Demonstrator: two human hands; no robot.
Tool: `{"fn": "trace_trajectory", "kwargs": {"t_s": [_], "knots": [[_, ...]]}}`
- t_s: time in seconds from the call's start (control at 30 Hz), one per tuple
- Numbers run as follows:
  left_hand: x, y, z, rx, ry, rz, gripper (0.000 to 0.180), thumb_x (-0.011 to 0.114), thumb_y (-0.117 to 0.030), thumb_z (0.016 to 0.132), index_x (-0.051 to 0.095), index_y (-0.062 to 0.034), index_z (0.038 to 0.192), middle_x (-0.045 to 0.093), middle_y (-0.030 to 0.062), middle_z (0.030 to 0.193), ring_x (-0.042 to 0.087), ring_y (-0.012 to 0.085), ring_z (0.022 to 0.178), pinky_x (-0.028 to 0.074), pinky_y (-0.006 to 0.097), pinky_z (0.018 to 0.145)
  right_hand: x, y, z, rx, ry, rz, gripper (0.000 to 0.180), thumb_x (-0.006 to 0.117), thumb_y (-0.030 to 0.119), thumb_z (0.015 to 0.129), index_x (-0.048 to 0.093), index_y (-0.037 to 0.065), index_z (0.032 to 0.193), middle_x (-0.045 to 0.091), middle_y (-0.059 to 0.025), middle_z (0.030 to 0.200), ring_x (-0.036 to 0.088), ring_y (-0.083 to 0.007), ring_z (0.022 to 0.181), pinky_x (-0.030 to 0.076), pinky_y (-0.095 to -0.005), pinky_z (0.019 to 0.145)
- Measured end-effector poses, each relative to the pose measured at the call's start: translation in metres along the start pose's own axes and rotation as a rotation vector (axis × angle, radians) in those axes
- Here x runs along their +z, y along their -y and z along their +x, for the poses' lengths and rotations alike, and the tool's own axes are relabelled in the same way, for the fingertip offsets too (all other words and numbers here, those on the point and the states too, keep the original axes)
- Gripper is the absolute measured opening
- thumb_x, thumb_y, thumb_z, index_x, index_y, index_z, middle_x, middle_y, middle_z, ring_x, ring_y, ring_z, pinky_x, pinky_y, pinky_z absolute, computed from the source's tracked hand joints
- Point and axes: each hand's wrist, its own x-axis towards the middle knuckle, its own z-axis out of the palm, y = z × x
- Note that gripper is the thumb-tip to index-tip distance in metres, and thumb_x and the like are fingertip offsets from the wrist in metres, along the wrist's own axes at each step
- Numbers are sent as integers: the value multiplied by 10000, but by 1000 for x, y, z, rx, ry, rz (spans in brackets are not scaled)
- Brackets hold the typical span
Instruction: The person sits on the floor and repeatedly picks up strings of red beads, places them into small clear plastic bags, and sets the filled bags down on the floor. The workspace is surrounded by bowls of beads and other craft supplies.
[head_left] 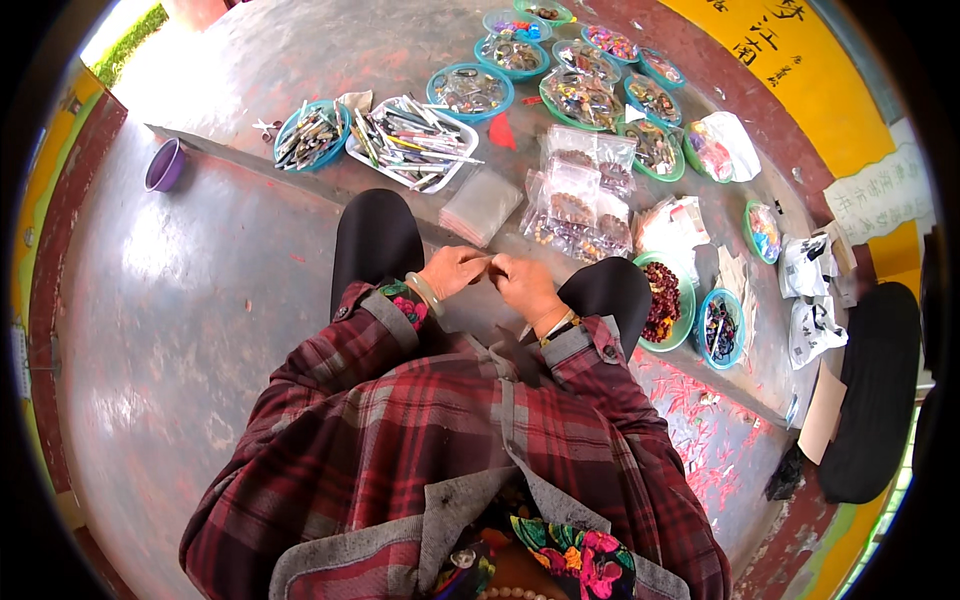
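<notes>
My left hand (453,271) and my right hand (527,288) meet between my knees, their fingertips pinched together. Whatever they hold between the fingers is too small to make out. A pale bangle (425,294) circles my left wrist. Just beyond my hands lies a stack of clear plastic bags (480,207). Right of that stack, clear packets of brown beaded bracelets (573,207) are piled up. By my right knee stands a green bowl of dark red beads (662,303).
Pens fill a white basket (415,143) and a blue basket (312,136) on the raised step. Several bowls of small packets, such as a blue bowl (470,91), stand farther back. A purple bucket (165,166) is at left, white bags (812,330) at right.
</notes>
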Motion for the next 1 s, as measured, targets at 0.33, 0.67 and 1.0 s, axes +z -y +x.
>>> {"fn": "trace_trajectory", "kwargs": {"t_s": [0.33, 0.67, 1.0], "knots": [[3, 13, 2, 40, -115, 213, 274, 431, -161, 850, 622, 36, 843, 630, 175, 736, 618, 255, 642, 491, 321, 619, 0, 11, -6, -250, 108, -193, 118, 512, 170, 758, 598, 99, 720, 595, -124, 669, 589, -325, 645, 454, -437, 550], [10, 22, -1, 106, -245, 329, 237, 470, -166, 854, 604, 29, 840, 613, 195, 749, 623, 295, 652, 486, 367, 611, 6, 9, -8, -293, 52, -246, 109, 500, 155, 744, 591, 99, 723, 596, -118, 643, 595, -320, 622, 458, -431, 531], [11, 18, 2, 104, -279, 179, 223, 455, -137, 890, 603, 16, 956, 600, 92, 723, 541, 146, 609, 467, 297, 551, 5, 8, -11, -202, 111, -159, 128, 485, 143, 763, 591, 76, 736, 615, -126, 732, 604, -323, 704, 466, -455, 574]]}}
